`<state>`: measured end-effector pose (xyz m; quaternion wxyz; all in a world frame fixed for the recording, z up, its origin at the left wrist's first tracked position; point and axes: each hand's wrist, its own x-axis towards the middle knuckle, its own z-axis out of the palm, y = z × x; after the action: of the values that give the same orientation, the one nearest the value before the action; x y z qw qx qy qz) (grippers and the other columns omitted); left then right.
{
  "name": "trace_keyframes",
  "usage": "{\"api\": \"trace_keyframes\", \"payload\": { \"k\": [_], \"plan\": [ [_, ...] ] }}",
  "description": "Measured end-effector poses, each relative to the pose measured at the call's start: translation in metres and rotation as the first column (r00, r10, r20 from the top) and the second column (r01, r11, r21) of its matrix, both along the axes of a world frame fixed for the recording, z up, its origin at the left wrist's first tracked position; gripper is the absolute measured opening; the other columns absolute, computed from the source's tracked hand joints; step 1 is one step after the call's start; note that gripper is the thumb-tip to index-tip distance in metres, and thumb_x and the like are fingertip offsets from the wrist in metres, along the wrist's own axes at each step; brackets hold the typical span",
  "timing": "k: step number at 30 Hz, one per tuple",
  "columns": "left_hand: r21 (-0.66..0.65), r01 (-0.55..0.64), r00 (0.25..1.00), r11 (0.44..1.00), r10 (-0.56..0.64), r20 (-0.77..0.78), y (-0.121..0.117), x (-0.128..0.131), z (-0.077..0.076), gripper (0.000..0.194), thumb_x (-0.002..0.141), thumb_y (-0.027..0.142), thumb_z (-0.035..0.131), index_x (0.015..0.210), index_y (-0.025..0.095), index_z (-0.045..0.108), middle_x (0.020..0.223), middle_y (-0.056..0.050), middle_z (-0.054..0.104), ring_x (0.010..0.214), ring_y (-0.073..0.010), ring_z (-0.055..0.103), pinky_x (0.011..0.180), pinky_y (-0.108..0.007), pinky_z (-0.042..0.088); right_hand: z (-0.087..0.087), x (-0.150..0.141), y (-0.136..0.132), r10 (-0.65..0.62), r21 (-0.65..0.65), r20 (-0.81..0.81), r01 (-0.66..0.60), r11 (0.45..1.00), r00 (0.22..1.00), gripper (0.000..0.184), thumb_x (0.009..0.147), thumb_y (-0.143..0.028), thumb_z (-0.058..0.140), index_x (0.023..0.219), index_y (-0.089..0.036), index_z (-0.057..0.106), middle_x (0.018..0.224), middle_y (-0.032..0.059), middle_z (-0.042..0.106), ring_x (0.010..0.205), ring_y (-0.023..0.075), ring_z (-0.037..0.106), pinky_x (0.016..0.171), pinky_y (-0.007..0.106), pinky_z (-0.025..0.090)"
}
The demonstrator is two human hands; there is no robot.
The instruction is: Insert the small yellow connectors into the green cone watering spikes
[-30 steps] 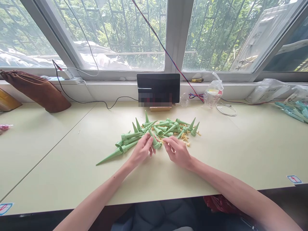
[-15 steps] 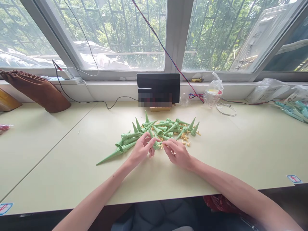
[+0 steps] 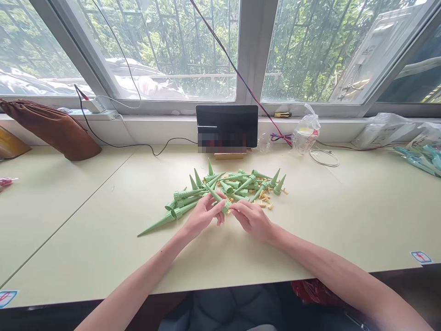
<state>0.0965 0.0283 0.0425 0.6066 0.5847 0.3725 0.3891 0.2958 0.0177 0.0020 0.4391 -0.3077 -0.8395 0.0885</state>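
Observation:
My left hand (image 3: 204, 214) is closed around a green plastic watering spike (image 3: 216, 196), whose tip points up and to the left. At the spike's wide end, my right hand (image 3: 253, 219) pinches a small yellow valve piece, mostly hidden by the fingertips. Whether the piece is inside the spike or only against it, I cannot tell. Behind both hands lies a pile of similar green spikes (image 3: 186, 201), some standing on their wide ends. Loose yellow valve pieces (image 3: 264, 196) are scattered at the pile's right side.
A dark tablet (image 3: 227, 124) leans upright behind the pile on a small stand. Farther right are a bagged cup (image 3: 306, 133) and a coiled white cable (image 3: 324, 157). A brown drawstring bag (image 3: 51, 131) lies at the left, and a black cable runs along the back.
The spike in my left hand has tilted, its tip swinging left and its wide end turning toward my right hand. The right fingers have moved slightly left, up against it.

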Motion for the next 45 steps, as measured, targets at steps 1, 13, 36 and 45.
{"api": "trace_keyframes", "payload": {
  "k": [1, 13, 36, 45],
  "plan": [
    [-0.004, 0.020, 1.000, 1.000, -0.020, 0.013, 0.0001, -0.0006, -0.0005, 0.028, 0.089, 0.039, 0.067, 0.105, 0.020, 0.056, 0.091, -0.002, 0.062, 0.054, -0.0097, 0.060, 0.053, -0.026, 0.052, -0.0009, 0.0002, 0.0009, -0.009, -0.007, -0.017, 0.009, 1.000, 1.000, 0.020, 0.104, -0.023, 0.040, 0.107, -0.019, 0.060, 0.082, 0.0037, 0.061, 0.065, 0.0127, 0.054, 0.056, 0.023, 0.041],
    [0.014, 0.090, 0.989, 0.996, -0.088, -0.122, 0.0007, -0.0027, -0.0023, 0.035, 0.091, 0.040, 0.065, 0.114, 0.016, 0.056, 0.070, -0.001, 0.067, 0.065, -0.0161, 0.064, 0.070, -0.032, 0.052, -0.0034, -0.0004, 0.0046, -0.090, -0.060, -0.115, 0.084, 0.995, 0.989, 0.018, 0.103, -0.022, 0.044, 0.098, -0.019, 0.061, 0.077, 0.0025, 0.060, 0.061, 0.0120, 0.050, 0.056, 0.024, 0.040],
    [0.016, 0.148, 0.984, 0.989, -0.146, -0.099, 0.0041, -0.0022, -0.0046, 0.038, 0.093, 0.054, 0.055, 0.096, 0.016, 0.057, 0.069, 0.002, 0.055, 0.055, -0.0118, 0.057, 0.053, -0.025, 0.048, -0.0004, -0.0017, 0.0006, 0.003, 0.007, -0.219, -0.002, 1.000, 0.976, 0.020, 0.098, -0.014, 0.050, 0.114, -0.022, 0.060, 0.087, 0.0039, 0.061, 0.053, 0.0091, 0.048, 0.047, 0.023, 0.041],
    [0.029, 0.196, 0.966, 0.980, -0.188, -0.176, 0.0031, -0.0048, -0.0055, 0.045, 0.092, 0.061, 0.052, 0.082, 0.016, 0.054, 0.059, 0.003, 0.054, 0.049, -0.0093, 0.048, 0.050, -0.022, 0.039, -0.0004, -0.0018, 0.0011, 0.050, 0.036, -0.219, -0.044, 0.998, 0.974, 0.018, 0.097, -0.013, 0.051, 0.110, -0.021, 0.060, 0.081, 0.0023, 0.060, 0.054, 0.0095, 0.049, 0.049, 0.022, 0.042]
  ]
}}
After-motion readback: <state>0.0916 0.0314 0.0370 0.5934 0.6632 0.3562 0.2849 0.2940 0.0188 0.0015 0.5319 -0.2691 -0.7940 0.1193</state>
